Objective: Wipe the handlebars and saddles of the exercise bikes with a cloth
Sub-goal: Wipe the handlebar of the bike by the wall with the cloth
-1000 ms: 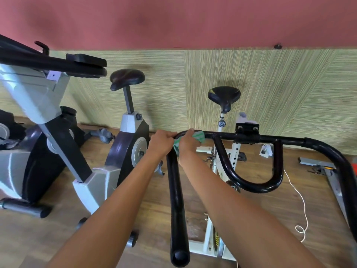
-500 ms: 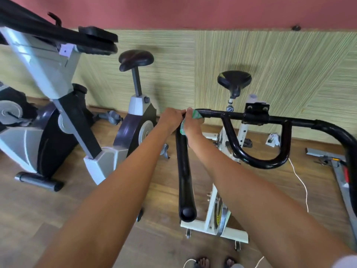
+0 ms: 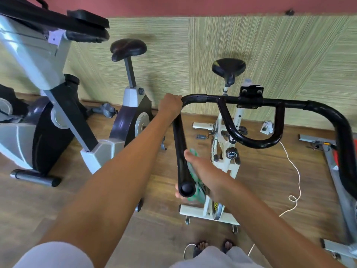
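Note:
The white spin bike's black handlebar (image 3: 270,102) runs across the middle of the view. Its left bar end (image 3: 178,144) points toward me. My left hand (image 3: 171,106) grips the bend at the top of that bar end. My right hand (image 3: 202,171) wraps a green cloth (image 3: 195,187) round the lower part of the same bar end, near its tip. The bike's black saddle (image 3: 229,66) stands behind the handlebar, by the wall. A second bike's black saddle (image 3: 128,49) rises on its post at the left.
A grey and black upright bike (image 3: 131,120) stands left of the spin bike, with a larger grey machine (image 3: 34,78) further left. A grey metal frame (image 3: 334,171) lies on the floor at the right. A white cord (image 3: 293,171) trails over the wooden floor. My sandalled feet (image 3: 212,246) show at the bottom.
My right hand has slid with the cloth down the left bar end, from the bend to near the tip. My left hand stays on the bend. The view has tilted down.

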A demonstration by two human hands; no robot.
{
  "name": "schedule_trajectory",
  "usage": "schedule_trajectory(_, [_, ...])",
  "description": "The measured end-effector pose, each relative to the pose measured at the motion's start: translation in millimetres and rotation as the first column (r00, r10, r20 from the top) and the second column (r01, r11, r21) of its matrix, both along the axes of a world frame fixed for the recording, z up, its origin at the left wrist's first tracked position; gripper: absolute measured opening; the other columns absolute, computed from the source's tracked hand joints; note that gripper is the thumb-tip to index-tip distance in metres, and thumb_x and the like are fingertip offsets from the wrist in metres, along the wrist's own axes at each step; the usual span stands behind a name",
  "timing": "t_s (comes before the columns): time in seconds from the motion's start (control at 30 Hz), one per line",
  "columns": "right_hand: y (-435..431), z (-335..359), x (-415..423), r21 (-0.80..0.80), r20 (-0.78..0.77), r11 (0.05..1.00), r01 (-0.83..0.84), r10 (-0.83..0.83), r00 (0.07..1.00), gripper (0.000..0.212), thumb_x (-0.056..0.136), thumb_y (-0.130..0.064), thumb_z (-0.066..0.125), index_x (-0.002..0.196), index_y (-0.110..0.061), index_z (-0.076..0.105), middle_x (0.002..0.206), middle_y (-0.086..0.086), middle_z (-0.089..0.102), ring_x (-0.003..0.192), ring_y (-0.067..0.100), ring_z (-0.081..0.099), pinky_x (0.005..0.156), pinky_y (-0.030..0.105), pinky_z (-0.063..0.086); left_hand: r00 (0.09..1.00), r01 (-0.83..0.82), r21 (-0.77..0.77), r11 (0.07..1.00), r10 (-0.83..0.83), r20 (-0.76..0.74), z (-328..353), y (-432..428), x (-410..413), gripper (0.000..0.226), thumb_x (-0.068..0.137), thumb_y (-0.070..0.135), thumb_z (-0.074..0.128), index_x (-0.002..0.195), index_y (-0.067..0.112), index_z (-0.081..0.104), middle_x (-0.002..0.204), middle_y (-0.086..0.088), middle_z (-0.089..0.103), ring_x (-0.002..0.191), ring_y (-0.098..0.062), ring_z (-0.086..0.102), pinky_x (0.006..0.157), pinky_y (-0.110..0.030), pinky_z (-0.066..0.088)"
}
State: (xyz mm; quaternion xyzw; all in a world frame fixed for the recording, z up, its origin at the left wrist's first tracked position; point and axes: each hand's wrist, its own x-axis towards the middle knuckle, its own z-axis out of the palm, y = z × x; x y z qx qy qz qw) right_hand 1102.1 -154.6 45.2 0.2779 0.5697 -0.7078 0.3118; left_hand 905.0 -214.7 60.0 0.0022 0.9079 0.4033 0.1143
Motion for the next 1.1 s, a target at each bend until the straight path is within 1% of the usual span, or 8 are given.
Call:
schedule_trajectory(0.07, [0.2,0.0,13.2,0.060,-0.025,0.991,-0.120,0.122,0.992,0.063,0.095,-0.066,0.046,0.092,-0.004,0.054,0.082,0.019,0.064,0.067,0.033,0.067,0.077,0.043,0.060,1.000,0.001,-0.008,1.000,-0.001,-0.010,0.6,2.0,3.2,0.041,0.103,0.007,0.035,0.134,0.012,0.061,0.131,-0.016,0.063,0.119,-0.033,0.058,0.099,-0.034,0.045])
schedule_trajectory(0.13, [4.2,3.2,28.8,-0.070,-0.015,0.981,-0.181,0.181,0.983,0.061,0.098,-0.063,0.044,0.086,-0.004,0.054,0.079,0.021,0.061,0.064,0.032,0.065,0.063,0.037,0.059,1.000,-0.003,-0.015,1.000,0.003,-0.028,-2.5,2.2,3.5,0.042,0.101,0.005,0.036,0.134,0.012,0.062,0.115,-0.015,0.067,0.110,-0.034,0.060,0.092,-0.033,0.046])
schedule_trajectory(0.33, [60.0,25.1,6.6,0.238,-0.181,0.966,-0.103,0.148,0.972,0.070,0.092,-0.069,0.041,0.095,-0.003,0.063,0.078,0.013,0.067,0.064,0.024,0.064,0.063,0.031,0.057,0.992,-0.025,-0.256,0.966,-0.008,-0.127,-2.6,16.6,12.7,0.039,0.096,0.015,0.040,0.129,0.021,0.059,0.125,-0.010,0.057,0.127,-0.034,0.048,0.110,-0.048,0.028])
schedule_trajectory(0.47, [121.9,43.6,-16.6,0.238,-0.346,0.942,0.238,-0.146,0.927,0.076,0.089,-0.075,0.043,0.100,-0.003,0.060,0.096,0.017,0.063,0.079,0.021,0.063,0.081,0.033,0.052,0.959,0.125,0.026,0.992,-0.114,-0.261,22.9,70.9,27.1,0.044,0.098,0.039,0.044,0.103,0.002,0.066,0.103,-0.017,0.065,0.100,-0.034,0.061,0.082,-0.039,0.043])
schedule_trajectory(0.63, [188.5,80.3,-45.1,0.109,-0.441,0.823,0.558,-0.463,0.769,0.075,0.094,-0.074,0.032,0.106,-0.008,0.063,0.086,0.010,0.072,0.082,0.022,0.068,0.087,0.037,0.053,0.898,0.204,0.446,0.871,-0.347,0.268,67.7,140.7,60.1,0.062,0.088,0.073,0.047,0.093,0.013,0.062,0.076,0.000,0.064,0.072,-0.019,0.062,0.080,-0.035,0.052])
schedule_trajectory(0.7, [210.5,96.4,-48.0,0.033,-0.430,0.818,0.574,-0.507,0.747,0.070,0.096,-0.073,0.028,0.126,-0.016,0.057,0.111,0.014,0.071,0.097,0.027,0.070,0.090,0.041,0.055,0.839,0.235,0.553,0.799,-0.454,0.300,70.7,166.3,69.8,0.053,0.088,0.068,0.055,0.090,0.015,0.062,0.071,0.003,0.067,0.071,-0.016,0.067,0.084,-0.036,0.056])
schedule_trajectory(0.87, [262.1,110.6,-25.3,0.065,-0.416,0.803,0.592,-0.518,0.747,0.039,0.106,-0.045,0.042,0.102,-0.012,0.062,0.092,0.010,0.068,0.080,0.023,0.067,0.075,0.038,0.056,0.826,0.089,0.766,0.637,-0.477,0.300,64.3,217.3,89.3,0.018,0.095,0.018,0.064,0.109,0.007,0.064,0.096,-0.008,0.067,0.074,-0.020,0.070,0.064,-0.031,0.060])
schedule_trajectory(1.1, [328.2,78.3,1.4,0.015,-0.330,0.895,0.447,-0.417,0.847,0.043,0.087,-0.032,0.073,0.119,-0.006,0.063,0.123,0.016,0.065,0.099,0.027,0.070,0.076,0.037,0.058,0.835,-0.125,0.847,0.517,-0.406,0.372,40.5,257.9,122.3,0.016,0.100,0.007,0.045,0.096,0.002,0.060,0.092,-0.013,0.062,0.087,-0.026,0.061,0.088,-0.043,0.053])
